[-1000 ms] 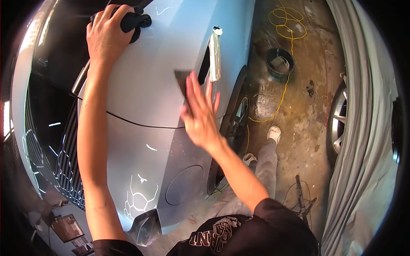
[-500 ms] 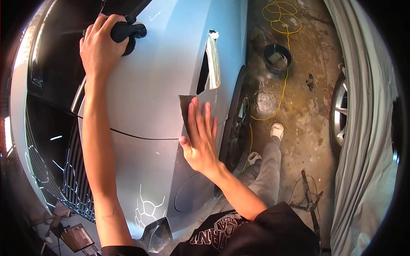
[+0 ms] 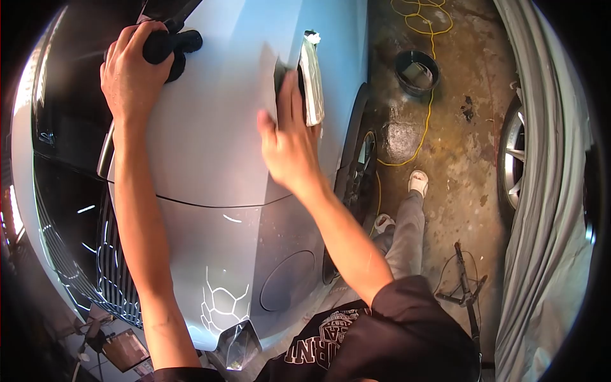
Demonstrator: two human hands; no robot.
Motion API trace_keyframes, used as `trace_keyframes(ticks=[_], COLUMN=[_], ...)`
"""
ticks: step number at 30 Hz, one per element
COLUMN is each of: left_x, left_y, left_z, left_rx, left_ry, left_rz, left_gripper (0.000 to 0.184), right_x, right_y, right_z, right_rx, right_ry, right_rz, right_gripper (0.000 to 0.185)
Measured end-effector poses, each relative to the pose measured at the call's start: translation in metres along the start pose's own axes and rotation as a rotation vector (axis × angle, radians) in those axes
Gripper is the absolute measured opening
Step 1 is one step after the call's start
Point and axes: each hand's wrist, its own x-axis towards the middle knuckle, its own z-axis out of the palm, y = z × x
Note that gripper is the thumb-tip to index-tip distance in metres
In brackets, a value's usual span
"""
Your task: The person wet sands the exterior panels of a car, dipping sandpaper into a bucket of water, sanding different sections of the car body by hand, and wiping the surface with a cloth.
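My left hand point(image 3: 137, 73) is wrapped round a black object point(image 3: 172, 49) with rounded lobes, resting near the dark glass of a grey-blue car body point(image 3: 210, 127). My right hand point(image 3: 289, 137) lies against the car's side panel, its fingers pressing a thin dark sheet point(image 3: 279, 75) flat on the surface. Motion blurs the sheet's upper edge. Right beside those fingers is a door handle point(image 3: 312, 83) wrapped in pale covering, with a dark recess next to it. A round panel outline point(image 3: 287, 280) shows nearer to me.
On the wet floor stands a black bucket point(image 3: 417, 73) with something in it. A yellow cable point(image 3: 428, 127) runs past it. A wheel point(image 3: 513, 156) and grey draped cover point(image 3: 547, 191) are at right. A dark stand point(image 3: 466, 290) is near my legs.
From half a second ago, my right hand has slid up the panel with the sheet, to beside the wrapped handle. My left hand keeps its hold on the black object; the whole view has shifted slightly.
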Motion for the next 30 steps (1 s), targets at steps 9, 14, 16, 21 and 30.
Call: trace_keyframes(ticks=[9, 14, 16, 21, 30], left_x=[0.001, 0.002, 0.000, 0.001, 0.000], left_y=[0.003, -0.001, 0.000, -0.002, 0.005], left_z=[-0.003, 0.000, -0.002, 0.002, -0.002], left_rx=[0.013, 0.031, 0.019, -0.023, -0.047], left_ry=[-0.036, -0.007, -0.024, -0.012, 0.027], left_rz=[-0.014, 0.011, 0.028, 0.002, -0.022], left_gripper=[0.034, 0.034, 0.034, 0.031, 0.034], right_x=[-0.020, -0.060, -0.008, -0.077, -0.040], right_y=[-0.004, -0.023, 0.002, -0.030, -0.075], right_z=[-0.013, -0.024, -0.013, -0.030, -0.059], right_rx=[-0.156, -0.210, -0.109, -0.204, 0.559], right_ry=[-0.110, -0.252, -0.158, -0.311, -0.036], right_rz=[0.023, 0.072, 0.055, 0.072, 0.295], right_gripper=[0.080, 0.082, 0.082, 0.082, 0.063])
